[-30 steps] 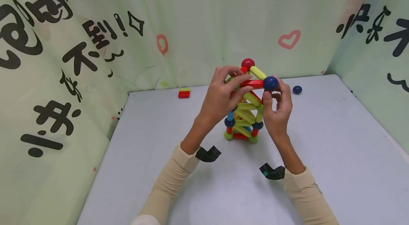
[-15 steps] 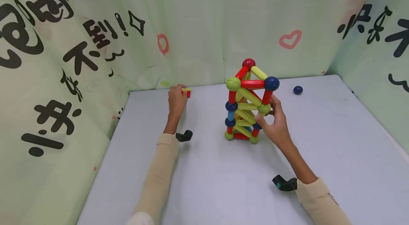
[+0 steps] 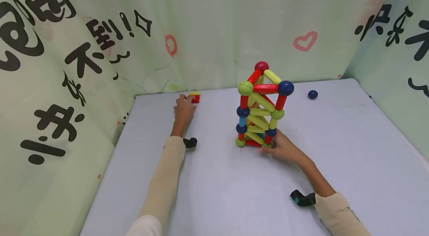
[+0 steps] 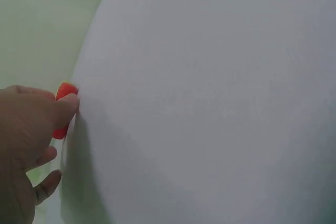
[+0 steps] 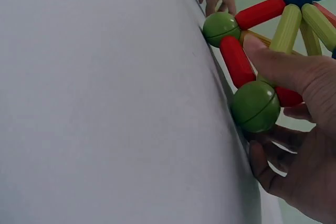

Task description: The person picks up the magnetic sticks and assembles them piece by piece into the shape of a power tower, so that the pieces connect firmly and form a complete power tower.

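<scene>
A tower of magnetic rods and balls [image 3: 258,112] stands upright right of the middle of the table in the head view. My right hand [image 3: 285,147] grips its front right bottom corner. In the right wrist view the thumb lies across the rods above a green ball [image 5: 255,106], and the other fingers curl behind and below it. At the table's back left, my left hand [image 3: 184,112] is at a small stack of red rods [image 3: 196,99] with a yellow rod [image 3: 194,93] on top. Its thumb and forefinger pinch a red rod [image 4: 65,91] in the left wrist view.
A loose dark blue ball [image 3: 312,94] lies at the back right of the white table [image 3: 214,191]. A printed curtain [image 3: 207,31] hangs behind the table's back edge and along the left side.
My left hand has left the tower's top and gone left to the rod stack. My right hand has slid down from the upper blue ball to the tower's base.
</scene>
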`<state>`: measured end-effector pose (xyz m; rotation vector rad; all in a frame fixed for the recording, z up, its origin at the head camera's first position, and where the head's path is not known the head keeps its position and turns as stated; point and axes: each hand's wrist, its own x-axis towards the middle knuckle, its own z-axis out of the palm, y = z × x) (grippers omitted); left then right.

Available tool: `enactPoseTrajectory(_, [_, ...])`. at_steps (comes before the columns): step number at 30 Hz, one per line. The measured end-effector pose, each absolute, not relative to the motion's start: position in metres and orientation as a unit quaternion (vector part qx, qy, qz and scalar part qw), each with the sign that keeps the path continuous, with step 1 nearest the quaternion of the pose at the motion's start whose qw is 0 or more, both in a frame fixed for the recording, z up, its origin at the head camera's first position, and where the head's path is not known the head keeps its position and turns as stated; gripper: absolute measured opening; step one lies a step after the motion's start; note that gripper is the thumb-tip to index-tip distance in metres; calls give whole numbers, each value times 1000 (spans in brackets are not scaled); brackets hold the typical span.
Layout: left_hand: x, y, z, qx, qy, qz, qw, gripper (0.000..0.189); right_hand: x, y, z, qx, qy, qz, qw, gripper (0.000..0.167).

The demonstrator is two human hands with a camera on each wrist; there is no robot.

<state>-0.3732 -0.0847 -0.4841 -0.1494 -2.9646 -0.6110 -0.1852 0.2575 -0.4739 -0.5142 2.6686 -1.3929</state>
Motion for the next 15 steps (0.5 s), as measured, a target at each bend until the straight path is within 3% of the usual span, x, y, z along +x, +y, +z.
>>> enactPoseTrajectory(8, [-377, -83, -485, -88, -978, -156, 104, 29, -190, 255, -474, -159, 885, -435, 49, 77])
enactPoseTrajectory(15, [-375, -82, -484, -117, -982, -104, 102, 31, -196, 256, -471, -155, 887, -431, 54, 68])
